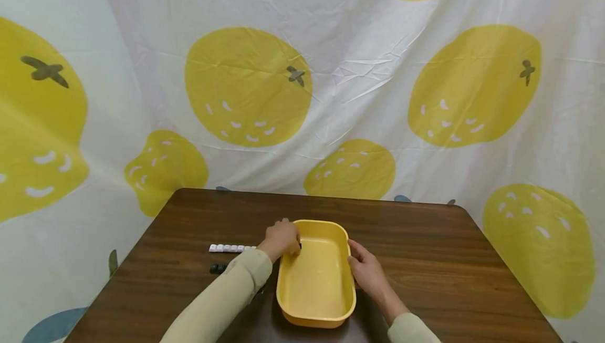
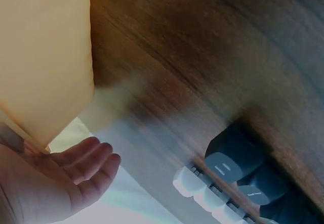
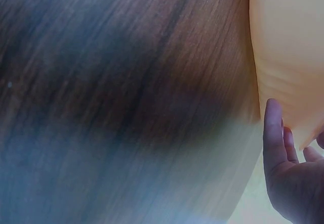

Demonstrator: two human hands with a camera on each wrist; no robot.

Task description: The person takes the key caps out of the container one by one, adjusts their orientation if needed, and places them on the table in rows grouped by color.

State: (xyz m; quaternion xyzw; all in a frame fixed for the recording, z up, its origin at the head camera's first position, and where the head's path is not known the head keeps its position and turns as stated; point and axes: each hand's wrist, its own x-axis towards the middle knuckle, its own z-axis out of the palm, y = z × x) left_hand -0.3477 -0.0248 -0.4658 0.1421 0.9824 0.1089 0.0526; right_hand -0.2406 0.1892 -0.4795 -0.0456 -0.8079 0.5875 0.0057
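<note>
A deep yellow rectangular tray stands lengthwise before me. My left hand reaches over its left rim, pinching a small black keycap between thumb and forefinger just inside the tray. In the left wrist view its other fingers extend loosely outside the wall, while the tray hides the pinch. On the right side, my right hand holds the tray by its rim, thumb at the edge and fingers along the outer wall.
Left of the tray, a row of white keycaps lies beside black keycaps, partly covered by my left sleeve. Everything rests on a dark wooden table. A lemon-print cloth hangs behind it.
</note>
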